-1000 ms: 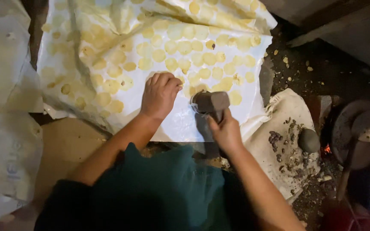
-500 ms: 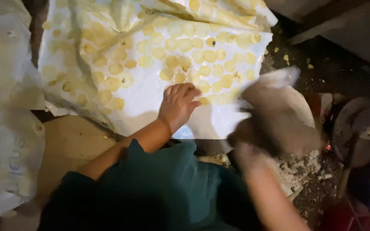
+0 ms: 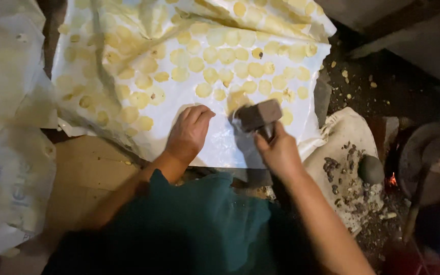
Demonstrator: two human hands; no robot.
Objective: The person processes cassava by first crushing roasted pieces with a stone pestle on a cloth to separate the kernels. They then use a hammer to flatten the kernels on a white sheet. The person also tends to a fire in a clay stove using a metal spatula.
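The right hand (image 3: 280,153) has its fingers clamped on a hammer (image 3: 256,116), held over the white sheet (image 3: 215,147). The left hand (image 3: 188,133) lies flat beside it, fingers together. Yellow flattened discs (image 3: 203,90) cover the sheet beyond the hammer.

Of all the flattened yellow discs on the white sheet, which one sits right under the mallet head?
The yellow disc directly at the mallet head's left edge, partly covered by it. The other discs lie clear of the mallet, spread above and to the left across the white sheet.

dirt floor (image 3: 383,76), white plastic sheet (image 3: 215,147), yellow discs (image 3: 203,90)
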